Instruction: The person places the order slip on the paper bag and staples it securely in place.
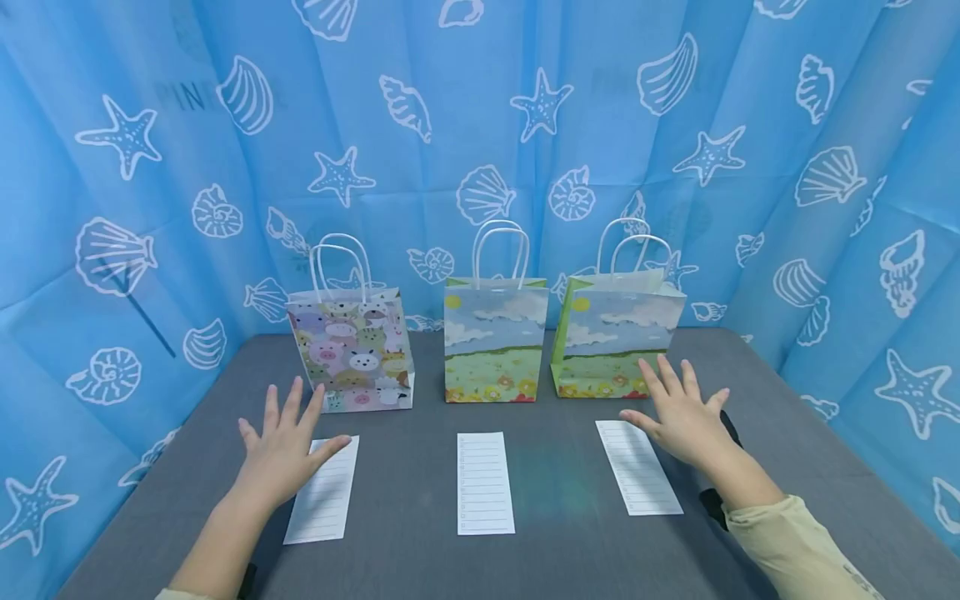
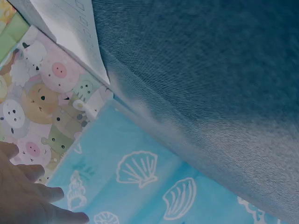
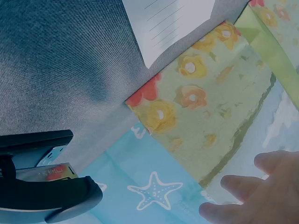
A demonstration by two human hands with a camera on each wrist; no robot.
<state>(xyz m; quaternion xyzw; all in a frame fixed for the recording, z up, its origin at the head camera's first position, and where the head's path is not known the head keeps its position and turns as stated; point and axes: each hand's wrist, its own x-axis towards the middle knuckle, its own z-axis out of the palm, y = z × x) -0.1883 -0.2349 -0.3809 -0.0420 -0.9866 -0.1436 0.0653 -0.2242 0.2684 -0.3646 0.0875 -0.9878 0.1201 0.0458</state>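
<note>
My left hand point(image 1: 277, 454) is held with fingers spread over a white lined paper slip point(image 1: 322, 500), in front of a paper bag printed with cartoon animals point(image 1: 352, 358). Spread fingers also show on my right hand point(image 1: 686, 421), which hovers by another lined slip point(image 1: 637, 471) and a bag with a meadow print point(image 1: 618, 333). Neither hand holds anything. Between them stand a second meadow bag point(image 1: 495, 342) and a third slip point(image 1: 483, 483). In the right wrist view a black stapler point(image 3: 51, 200) lies on the table, mostly hidden by my right hand and forearm in the head view.
The three bags stand upright in a row with white handles raised, near the far edge of the grey table point(image 1: 555, 558). A blue curtain point(image 1: 480, 100) with white shells and starfish surrounds the table at the back and sides.
</note>
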